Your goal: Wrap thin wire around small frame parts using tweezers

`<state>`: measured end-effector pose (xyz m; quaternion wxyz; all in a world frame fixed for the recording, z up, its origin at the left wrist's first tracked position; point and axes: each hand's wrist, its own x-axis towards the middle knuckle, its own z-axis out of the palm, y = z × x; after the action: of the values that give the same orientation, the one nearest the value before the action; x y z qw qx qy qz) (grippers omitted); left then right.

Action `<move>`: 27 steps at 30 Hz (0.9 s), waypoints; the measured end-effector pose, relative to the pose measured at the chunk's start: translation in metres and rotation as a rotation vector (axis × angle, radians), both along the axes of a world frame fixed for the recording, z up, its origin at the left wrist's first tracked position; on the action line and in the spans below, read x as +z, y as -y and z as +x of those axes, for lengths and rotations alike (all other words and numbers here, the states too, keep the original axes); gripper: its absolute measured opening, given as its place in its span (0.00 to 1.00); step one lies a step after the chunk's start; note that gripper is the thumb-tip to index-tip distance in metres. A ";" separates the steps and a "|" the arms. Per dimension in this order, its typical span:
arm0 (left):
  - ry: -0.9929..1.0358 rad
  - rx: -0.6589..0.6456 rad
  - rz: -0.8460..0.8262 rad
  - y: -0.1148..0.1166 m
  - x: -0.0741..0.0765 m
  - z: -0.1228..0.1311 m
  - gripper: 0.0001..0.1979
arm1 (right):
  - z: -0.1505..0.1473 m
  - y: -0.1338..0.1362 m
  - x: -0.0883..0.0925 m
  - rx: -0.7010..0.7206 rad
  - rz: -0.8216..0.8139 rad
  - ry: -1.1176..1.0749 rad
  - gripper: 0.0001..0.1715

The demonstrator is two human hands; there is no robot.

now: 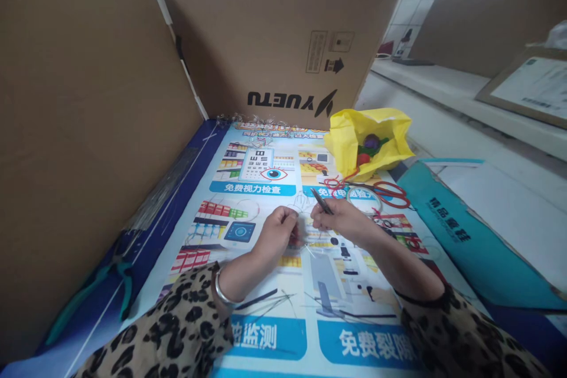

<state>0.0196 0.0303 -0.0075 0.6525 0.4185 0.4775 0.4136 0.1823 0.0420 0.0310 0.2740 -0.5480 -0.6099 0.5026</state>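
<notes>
My left hand [280,231] is closed in a pinch over the middle of the printed sheet, with fine wire [303,208] at its fingertips. Opposite it, my right hand [344,220] grips a slim dark tool [321,201] that looks like tweezers, its tip pointing up and left. Fine wire loops and ends show between the two hands, too thin to trace fully. Something reddish under the left fingers is blurred. Beyond the right hand lie scissors [393,190] with red-orange handles, beside a pale ring and red cord [335,184].
Pliers [103,284] with teal handles lie at left, below a bundle of straight wires [160,192]. Twisted wire pieces [261,125] lie at the back. A yellow bag [343,139] holds yarn balls. Cardboard panels [266,29] stand behind and left; a teal box [469,236] sits right.
</notes>
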 end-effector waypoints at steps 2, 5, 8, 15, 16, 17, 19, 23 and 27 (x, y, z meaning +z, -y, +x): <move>-0.043 -0.075 -0.011 -0.005 0.003 -0.004 0.09 | 0.002 -0.001 -0.003 0.021 0.019 0.015 0.05; -0.215 -0.119 0.157 -0.015 0.008 -0.014 0.09 | 0.003 -0.001 -0.005 0.075 0.019 -0.012 0.04; -0.375 -0.075 0.461 -0.024 0.010 -0.021 0.08 | 0.001 0.001 -0.005 0.123 -0.004 -0.013 0.05; -0.491 -0.319 0.490 -0.020 0.009 -0.021 0.09 | -0.005 0.001 -0.013 0.163 0.015 -0.016 0.05; -0.511 -0.311 0.492 -0.019 0.009 -0.020 0.10 | -0.005 0.001 -0.014 0.153 0.012 -0.023 0.05; -0.527 -0.292 0.498 -0.018 0.009 -0.020 0.10 | -0.005 0.000 -0.015 0.145 0.008 -0.038 0.06; -0.543 -0.243 0.509 -0.018 0.009 -0.019 0.09 | -0.004 0.001 -0.015 0.127 -0.007 -0.077 0.08; -0.532 -0.119 0.474 -0.022 0.005 -0.019 0.09 | -0.001 0.002 -0.010 0.099 -0.080 -0.109 0.13; -0.495 -0.013 0.444 -0.025 0.000 -0.021 0.10 | 0.003 0.003 -0.004 0.131 -0.128 -0.088 0.10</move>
<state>-0.0014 0.0557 -0.0075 0.4124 0.6412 0.5172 0.3891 0.1856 0.0395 0.0266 0.2313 -0.5008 -0.5985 0.5810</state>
